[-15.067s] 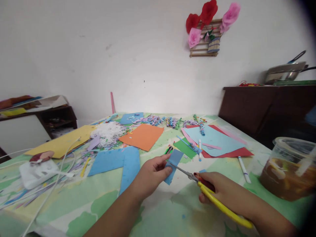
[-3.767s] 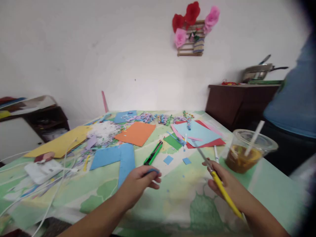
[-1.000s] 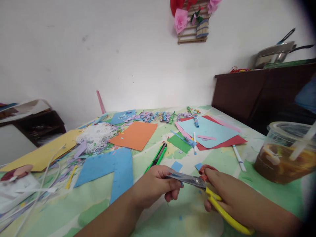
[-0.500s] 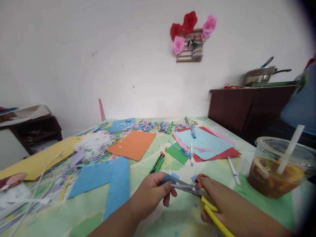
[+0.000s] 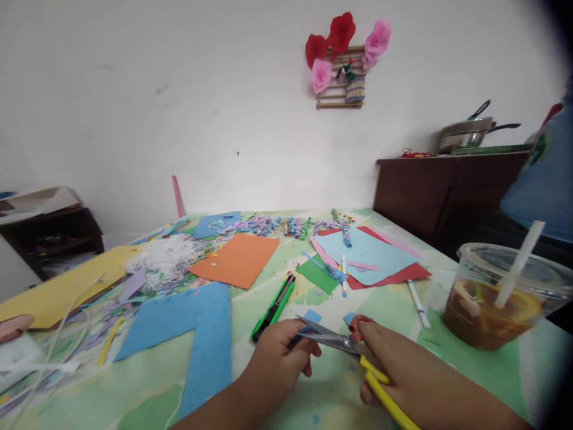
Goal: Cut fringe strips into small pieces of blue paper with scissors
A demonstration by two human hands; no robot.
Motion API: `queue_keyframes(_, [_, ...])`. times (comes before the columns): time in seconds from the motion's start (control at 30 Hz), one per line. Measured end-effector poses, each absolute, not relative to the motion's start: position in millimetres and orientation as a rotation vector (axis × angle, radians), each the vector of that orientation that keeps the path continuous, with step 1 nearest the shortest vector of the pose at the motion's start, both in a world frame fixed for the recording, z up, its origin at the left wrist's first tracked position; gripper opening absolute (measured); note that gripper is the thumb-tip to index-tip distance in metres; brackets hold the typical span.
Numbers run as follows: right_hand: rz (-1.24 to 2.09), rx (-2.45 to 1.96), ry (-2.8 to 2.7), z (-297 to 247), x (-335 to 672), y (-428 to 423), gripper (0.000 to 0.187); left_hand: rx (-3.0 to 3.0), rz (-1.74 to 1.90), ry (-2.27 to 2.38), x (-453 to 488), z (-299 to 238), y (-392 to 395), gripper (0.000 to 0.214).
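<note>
My left hand pinches a small piece of blue paper between thumb and fingers. The blades of the scissors lie across this piece, slightly parted. My right hand grips the scissors by their yellow handles. Beside its fingertips is a small red patterned thing; I cannot tell what it is or whether it is held. Two small blue paper squares, one left and one right, rest just beyond the blades. A green utility knife lies right behind my left hand.
Blue paper, orange paper and a white shredded heap are to the left. Light blue paper tops red sheets at right. A marker lies near a drink cup. Curled paper pieces line the back.
The blue paper in my left hand shows less, and a blade tip now sticks out past it. More of the utility knife is visible. The whole view has shifted slightly.
</note>
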State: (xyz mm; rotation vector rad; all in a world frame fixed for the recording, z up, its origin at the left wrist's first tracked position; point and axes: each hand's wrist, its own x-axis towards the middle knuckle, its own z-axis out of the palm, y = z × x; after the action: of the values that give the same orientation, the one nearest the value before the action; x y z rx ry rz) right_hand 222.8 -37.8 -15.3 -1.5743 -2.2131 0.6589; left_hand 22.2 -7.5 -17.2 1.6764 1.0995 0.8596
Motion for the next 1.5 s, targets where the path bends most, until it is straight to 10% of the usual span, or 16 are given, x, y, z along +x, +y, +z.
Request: queue_keyframes(1.5, [0.637, -1.569, -2.215, -19.0, 225.9, -34.3, 0.037, 1.355, 0.862, 0.987, 18.6, -18.7, -3.2, 0.017])
